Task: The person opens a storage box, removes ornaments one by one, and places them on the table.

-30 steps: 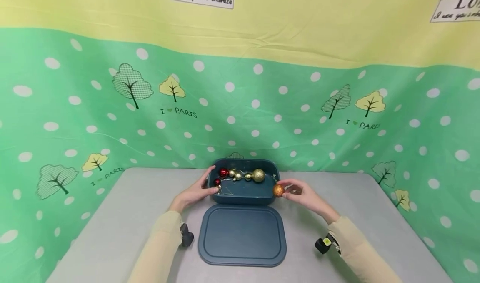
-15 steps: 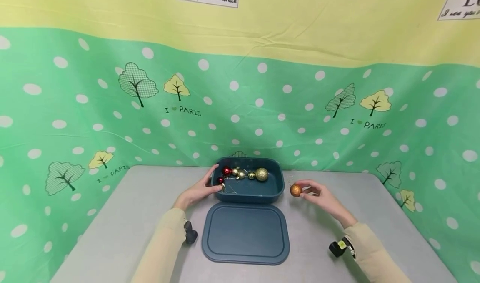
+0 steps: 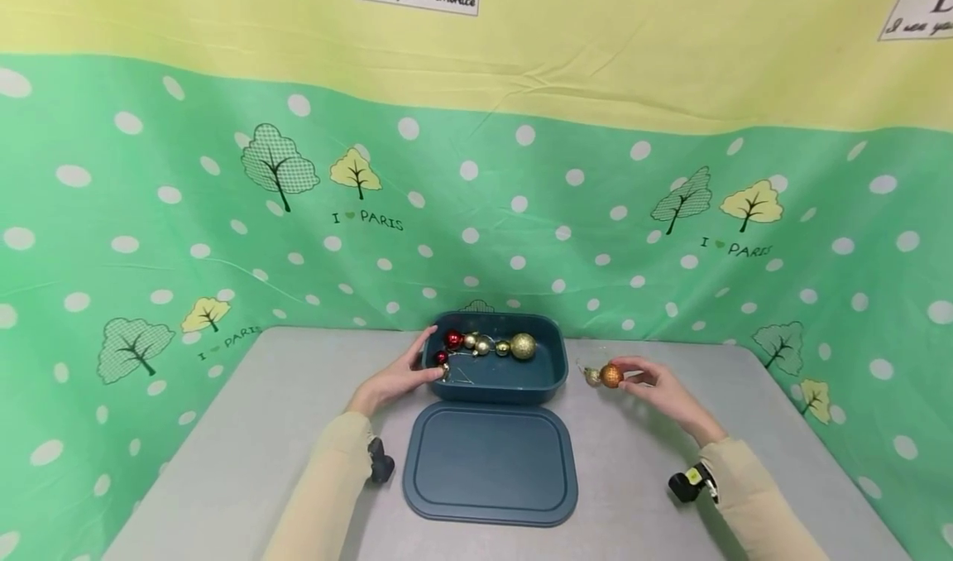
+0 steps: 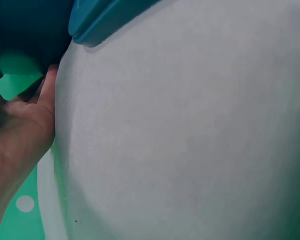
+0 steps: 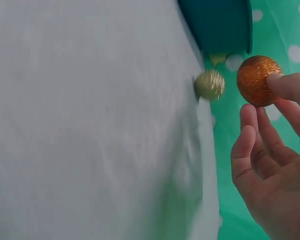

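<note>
My left hand (image 3: 395, 379) holds the left end of a dark blue box (image 3: 506, 394), thumb at the front corner and a finger along the back corner. Several baubles lie in the box: a large glittery gold bauble (image 3: 524, 347), a red bauble (image 3: 454, 340), a smaller dark red one and small gold ones. To the right of the box, my right hand (image 3: 663, 389) pinches an orange glittery bauble (image 5: 257, 82) between thumb and fingertips. Close to its left, a small gold bauble (image 5: 210, 85) sits on the table, with thin thread near it.
The blue lid (image 3: 491, 462) lies flat on the grey table (image 3: 633, 495) in front of the box. Behind the table hangs a green and yellow printed cloth (image 3: 476, 197). Each wrist wears a black camera.
My right hand has carried the orange bauble rightward from the box's right edge to over the table. A small gold bauble now shows beside it. My left hand stays on the box.
</note>
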Motion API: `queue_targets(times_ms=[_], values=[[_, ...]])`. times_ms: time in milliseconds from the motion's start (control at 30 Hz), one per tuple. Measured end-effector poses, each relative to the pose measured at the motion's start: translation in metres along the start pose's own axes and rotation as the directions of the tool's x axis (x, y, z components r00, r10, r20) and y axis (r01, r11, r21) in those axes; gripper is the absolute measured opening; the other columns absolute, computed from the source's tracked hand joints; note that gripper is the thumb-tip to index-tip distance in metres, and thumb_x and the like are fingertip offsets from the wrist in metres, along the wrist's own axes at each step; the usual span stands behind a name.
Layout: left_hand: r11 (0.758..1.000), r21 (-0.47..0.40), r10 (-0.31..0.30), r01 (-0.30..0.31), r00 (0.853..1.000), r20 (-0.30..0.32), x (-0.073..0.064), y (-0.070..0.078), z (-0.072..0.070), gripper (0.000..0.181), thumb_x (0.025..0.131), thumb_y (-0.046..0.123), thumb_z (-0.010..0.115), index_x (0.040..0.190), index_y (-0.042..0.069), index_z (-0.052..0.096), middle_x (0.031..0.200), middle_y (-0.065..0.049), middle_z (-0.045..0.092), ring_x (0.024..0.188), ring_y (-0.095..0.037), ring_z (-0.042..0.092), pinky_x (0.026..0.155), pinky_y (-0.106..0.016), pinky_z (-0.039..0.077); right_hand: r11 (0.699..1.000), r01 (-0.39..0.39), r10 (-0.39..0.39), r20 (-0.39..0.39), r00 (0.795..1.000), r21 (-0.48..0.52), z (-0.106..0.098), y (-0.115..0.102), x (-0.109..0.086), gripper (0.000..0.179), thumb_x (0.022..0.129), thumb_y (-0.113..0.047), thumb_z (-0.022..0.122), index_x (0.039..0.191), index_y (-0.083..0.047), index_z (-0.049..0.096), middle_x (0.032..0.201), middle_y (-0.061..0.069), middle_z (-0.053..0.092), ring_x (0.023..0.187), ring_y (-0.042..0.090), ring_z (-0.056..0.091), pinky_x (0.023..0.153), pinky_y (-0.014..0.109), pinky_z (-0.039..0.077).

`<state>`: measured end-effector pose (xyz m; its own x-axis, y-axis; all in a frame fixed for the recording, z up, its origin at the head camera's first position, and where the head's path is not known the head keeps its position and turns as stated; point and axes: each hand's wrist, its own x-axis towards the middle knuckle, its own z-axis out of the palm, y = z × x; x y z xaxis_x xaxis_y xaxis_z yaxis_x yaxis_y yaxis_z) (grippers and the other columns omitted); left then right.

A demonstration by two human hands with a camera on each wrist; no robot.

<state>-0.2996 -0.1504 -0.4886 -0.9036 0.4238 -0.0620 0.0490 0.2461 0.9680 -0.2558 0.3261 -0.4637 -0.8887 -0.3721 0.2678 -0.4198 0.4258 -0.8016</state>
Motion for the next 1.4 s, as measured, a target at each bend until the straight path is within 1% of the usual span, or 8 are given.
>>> queue_targets(times_ms=[100,233,333,567,767,1033,1267,1400], values=[[1.0,-0.001,-0.008,0.008,1.0,-0.004,-0.001,0.002,0.001,0.086,0.094,0.017,0.063,0.157,0.032,0.007,0.16,-0.011,-0.01,0.143,-0.039,-0.003,0.11,-0.06,0.012,0.999,-0.042,0.042,0.011,0.999,-0.007,-0.005,0.007,-0.001,0.041,0.09,0.0,0.064,0.128,0.011,0.053,0.119,0.03,0.058,0.099,0.033,0.06,0.081,0.026,0.05],[1.0,0.001,-0.011,0.011,1.0,-0.004,-0.001,0.002,0.001,0.086,0.093,0.018,0.063,0.156,0.033,0.007,0.16,-0.011,-0.01,0.143,-0.039,-0.004,0.11,-0.06,0.012,0.995,-0.099,0.099,0.021,0.995,-0.004,-0.009,0.013,0.0,0.042,0.09,-0.002,0.064,0.129,0.011,0.053,0.12,0.031,0.057,0.095,0.026,0.062,0.075,0.029,0.052],[1.0,-0.001,-0.013,0.013,1.0,-0.007,0.0,0.001,0.0,0.086,0.093,0.017,0.063,0.156,0.033,0.007,0.16,-0.011,-0.01,0.143,-0.039,-0.003,0.11,-0.06,0.012,0.993,-0.116,0.116,0.032,0.993,-0.017,-0.01,0.016,0.003,0.042,0.091,-0.002,0.064,0.129,0.011,0.052,0.122,0.032,0.056,0.093,0.023,0.062,0.072,0.029,0.052],[1.0,-0.006,-0.014,0.014,1.0,-0.009,0.0,0.001,0.001,0.084,0.094,0.017,0.063,0.156,0.034,0.008,0.16,-0.01,-0.01,0.144,-0.039,-0.003,0.11,-0.06,0.014,0.985,-0.164,0.168,0.093,0.981,-0.052,-0.009,0.02,0.012,0.041,0.088,0.006,0.059,0.128,0.011,0.052,0.124,0.035,0.051,0.094,0.037,0.061,0.061,0.034,0.053],[1.0,-0.018,-0.019,0.019,1.0,-0.009,0.0,0.002,0.002,0.084,0.094,0.017,0.063,0.156,0.033,0.009,0.16,-0.01,-0.01,0.144,-0.039,-0.003,0.11,-0.061,0.013,0.982,-0.168,0.177,0.105,0.979,-0.088,-0.006,0.024,0.016,0.04,0.088,0.009,0.055,0.128,0.011,0.054,0.126,0.035,0.051,0.099,0.041,0.059,0.061,0.032,0.053],[0.999,-0.029,-0.028,0.028,0.999,-0.016,0.0,0.0,0.002,0.084,0.093,0.02,0.064,0.156,0.034,0.01,0.161,-0.01,-0.009,0.144,-0.039,-0.001,0.109,-0.062,0.015,0.975,-0.211,0.217,0.079,0.973,-0.074,-0.003,0.022,0.019,0.046,0.089,0.008,0.054,0.134,0.01,0.047,0.124,0.035,0.051,0.097,0.039,0.059,0.061,0.032,0.052],[0.999,-0.036,-0.029,0.029,0.999,-0.015,0.002,-0.003,0.002,0.084,0.093,0.019,0.064,0.156,0.036,0.011,0.161,-0.011,-0.008,0.143,-0.04,0.001,0.107,-0.064,0.016,0.977,-0.208,0.207,-0.019,0.978,-0.044,-0.004,0.018,0.014,0.047,0.088,0.008,0.055,0.133,0.013,0.044,0.12,0.036,0.051,0.094,0.042,0.061,0.066,0.037,0.054],[0.999,-0.03,-0.028,0.027,0.999,-0.02,0.001,-0.003,0.001,0.084,0.094,0.019,0.064,0.156,0.036,0.01,0.161,-0.01,-0.008,0.144,-0.039,0.0,0.109,-0.062,0.015,0.981,-0.189,0.187,-0.049,0.981,-0.051,-0.008,0.01,0.012,0.045,0.091,0.005,0.053,0.134,0.012,0.044,0.122,0.036,0.05,0.096,0.04,0.06,0.071,0.039,0.054]])
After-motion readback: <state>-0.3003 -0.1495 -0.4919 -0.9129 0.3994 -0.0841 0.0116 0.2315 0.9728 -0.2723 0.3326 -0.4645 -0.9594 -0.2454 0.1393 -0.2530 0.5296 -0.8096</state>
